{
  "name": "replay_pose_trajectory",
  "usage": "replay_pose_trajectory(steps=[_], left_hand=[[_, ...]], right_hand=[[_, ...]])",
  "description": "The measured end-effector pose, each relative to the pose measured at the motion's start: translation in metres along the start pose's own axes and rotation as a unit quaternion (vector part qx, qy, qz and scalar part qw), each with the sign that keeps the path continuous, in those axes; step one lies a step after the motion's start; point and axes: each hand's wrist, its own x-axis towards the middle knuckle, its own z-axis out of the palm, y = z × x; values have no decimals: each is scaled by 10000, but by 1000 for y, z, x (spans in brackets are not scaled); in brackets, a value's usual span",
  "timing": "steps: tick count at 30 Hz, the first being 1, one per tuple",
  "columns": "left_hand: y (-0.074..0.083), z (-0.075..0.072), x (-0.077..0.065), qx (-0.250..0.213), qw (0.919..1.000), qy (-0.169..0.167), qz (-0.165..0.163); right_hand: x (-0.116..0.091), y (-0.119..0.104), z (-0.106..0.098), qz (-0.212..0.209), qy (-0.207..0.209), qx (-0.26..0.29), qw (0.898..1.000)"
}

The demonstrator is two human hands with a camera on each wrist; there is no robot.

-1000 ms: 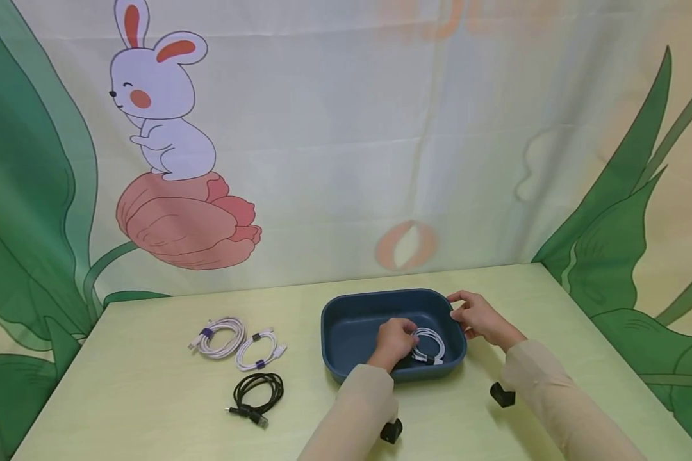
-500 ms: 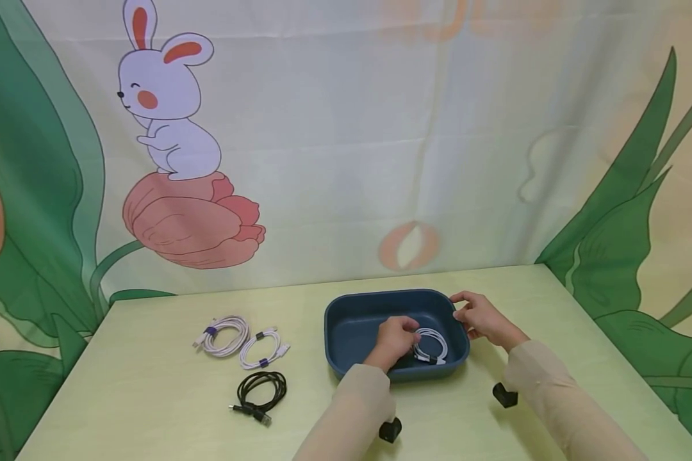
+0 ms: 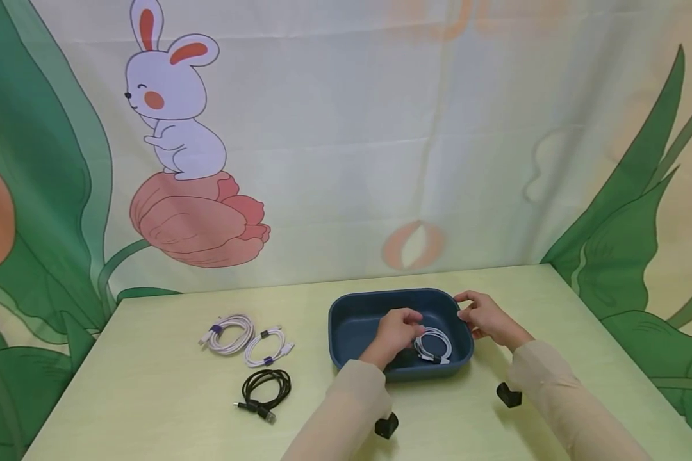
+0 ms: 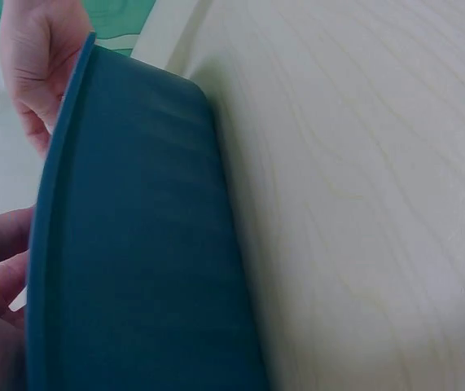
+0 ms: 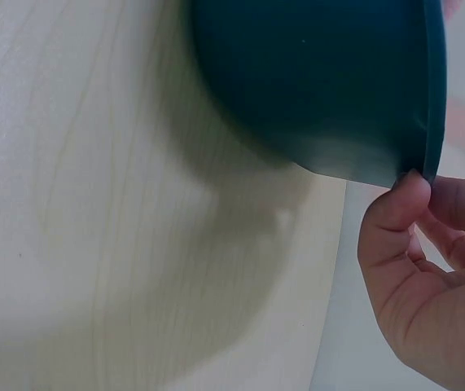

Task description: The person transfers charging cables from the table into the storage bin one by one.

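Observation:
A dark blue open box (image 3: 346, 358) stands on the table, with a coiled white cable (image 3: 447, 346) lying inside at its right end. My left hand (image 3: 396, 333) is over the box, just left of that coil, its fingers relaxed and apart above the coil's edge. In the left wrist view, part of the left hand (image 4: 0, 285) shows behind the box's side wall (image 4: 142, 228). With thumb and fingers, my right hand (image 3: 490, 320) pinches the box rim at the right end; the right wrist view shows the thumb (image 5: 411, 191) against the outer wall.
Left of the box lie a thick white cable coil (image 3: 248, 333) with a purple tie, a thinner white cable (image 3: 268, 361) with dark ties and a black cable (image 3: 261, 404). A printed curtain (image 3: 334, 160) hangs behind the table (image 3: 150, 384).
My left hand has risen slightly and its fingers have come off the white coil, which stays in the box. My right hand keeps its place at the rim. The head view has shifted a little.

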Motion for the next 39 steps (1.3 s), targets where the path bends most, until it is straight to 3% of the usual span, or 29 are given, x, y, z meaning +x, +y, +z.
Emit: replay_pose_trajectory(steps=[19, 39], left_hand=[[22, -24, -16, -259, 9990, -313, 177], [28, -50, -28, -209, 9975, -588, 338]], right_hand=[[1, 0, 1, -21, -40, 19, 10000], [-2, -4, 2, 70, -23, -75, 9999]])
